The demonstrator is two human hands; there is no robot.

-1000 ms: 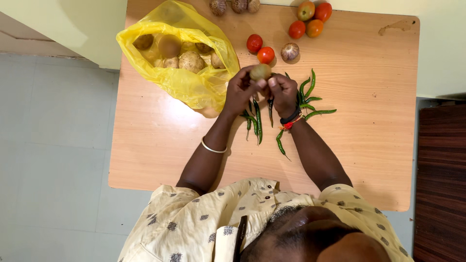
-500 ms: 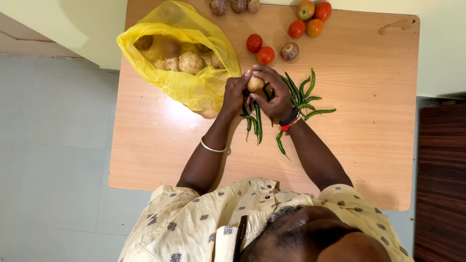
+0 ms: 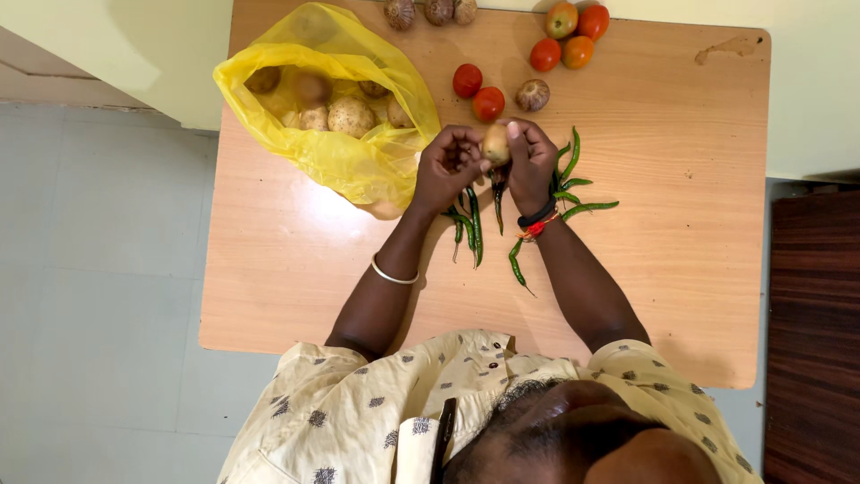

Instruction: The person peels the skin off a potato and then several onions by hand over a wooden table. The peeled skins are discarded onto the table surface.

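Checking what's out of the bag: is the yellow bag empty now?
No. The yellow bag holds several potatoes, while both hands, left hand and right hand, hold one potato above the table.

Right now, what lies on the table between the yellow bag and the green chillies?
In the head view, the left hand lies between the yellow bag and the green chillies, holding a potato with the right hand.

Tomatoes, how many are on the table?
6. Two red tomatoes lie just past the hands, beside the yellow bag. Four more cluster at the table's far edge. None seems hidden.
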